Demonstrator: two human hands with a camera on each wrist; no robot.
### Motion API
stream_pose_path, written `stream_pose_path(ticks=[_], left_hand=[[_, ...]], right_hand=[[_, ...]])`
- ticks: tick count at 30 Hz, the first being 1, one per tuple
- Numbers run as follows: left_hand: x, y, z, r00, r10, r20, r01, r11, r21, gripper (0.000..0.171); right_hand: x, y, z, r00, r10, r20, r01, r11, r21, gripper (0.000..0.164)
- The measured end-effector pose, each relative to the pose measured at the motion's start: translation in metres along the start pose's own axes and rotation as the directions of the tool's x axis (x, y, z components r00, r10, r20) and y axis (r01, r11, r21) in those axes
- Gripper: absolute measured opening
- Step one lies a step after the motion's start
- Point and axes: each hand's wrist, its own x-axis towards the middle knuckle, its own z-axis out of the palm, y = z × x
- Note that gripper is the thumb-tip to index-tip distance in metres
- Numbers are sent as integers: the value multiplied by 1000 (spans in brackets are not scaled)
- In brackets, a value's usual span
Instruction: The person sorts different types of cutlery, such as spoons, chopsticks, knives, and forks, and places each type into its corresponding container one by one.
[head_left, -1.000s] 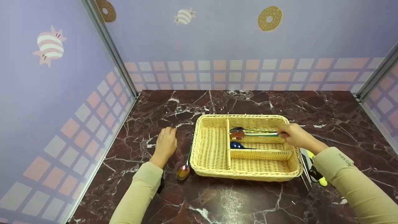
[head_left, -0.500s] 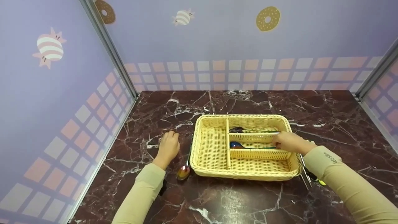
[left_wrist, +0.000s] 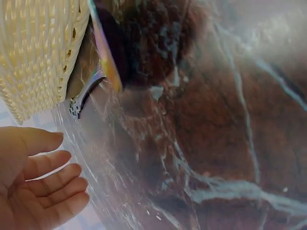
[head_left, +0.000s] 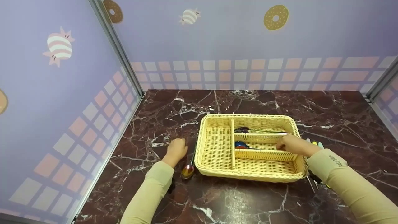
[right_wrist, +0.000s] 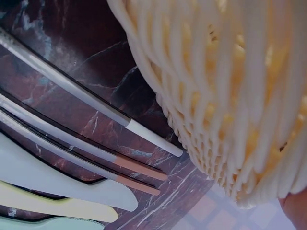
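Note:
My right hand (head_left: pixel 289 144) reaches over the right rim of the wicker basket (head_left: pixel 214 173), fingers bent down into the middle narrow compartment. Spoons (head_left: pixel 241 144) with blue and reddish bowls lie there, bowls to the left, handles running toward that hand. The fingertips are hidden, so I cannot tell whether they pinch a handle. A dark spoon (head_left: pixel 241 129) lies in the back compartment. My left hand (left_wrist: pixel 45 184) is beside the basket's left side, fingers loosely bent and holding nothing. Near it, on the table, lies a rainbow-coloured metal spoon (head_left: pixel 187 171), its handle along the basket.
Right of the basket, chopsticks (right_wrist: pixel 86 98) with white or pinkish ends lie beside knives (right_wrist: pixel 76 203) in white, yellow and green. Dividers (head_left: pixel 233 146) split the basket into compartments. Patterned panels (head_left: pixel 217 40) enclose the marble table (head_left: pixel 236 205).
My right hand has brought a reddish spoon from over the back divider into the middle compartment, where its bowl now rests by the blue one. My left hand has shifted slightly toward me.

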Motion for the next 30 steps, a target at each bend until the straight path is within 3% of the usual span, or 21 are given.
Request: stream_pose_path(ticks=[3,7,14,16,19,20,21,23,26,27,28,30], left_hand=[[2,2,6,997,-42,67,49,993,-106,15],[6,6,15,982,-100,162,137,962,-238,20],[10,15,19,962,-129,240,203,927,-316,25],[11,18,18,950,-164,265,252,905,-342,30],[15,17,22,925,-220,309,338,849,-407,35],[15,17,22,928,-220,302,337,841,-423,35],[18,9,36,940,-202,276,315,825,-469,34],[27,-2,58,935,-208,286,329,808,-488,30],[42,-24,104,945,-216,244,309,835,-455,19],[49,-31,121,935,-240,261,337,829,-446,16],[51,-30,120,911,-273,307,386,828,-408,13],[53,-31,121,891,-301,341,428,805,-410,12]], right_hand=[[0,0,0,1000,7,-16,-8,1000,-14,21],[-1,-1,0,999,30,-26,-30,1000,-4,19],[-3,-5,-10,993,107,-58,-106,994,19,17],[-2,-7,-14,991,119,-67,-119,993,14,16],[0,-9,-18,988,142,-56,-142,990,11,11],[1,-9,-19,988,145,-51,-145,989,11,9],[1,-10,-20,988,149,-45,-148,989,11,6],[2,-10,-20,987,157,-32,-157,988,11,3],[3,-10,-20,988,148,-38,-147,989,16,4],[3,-10,-19,989,144,-43,-143,990,18,4],[3,-10,-19,989,141,-51,-140,990,20,6],[3,-10,-19,990,130,-64,-128,991,28,8]])
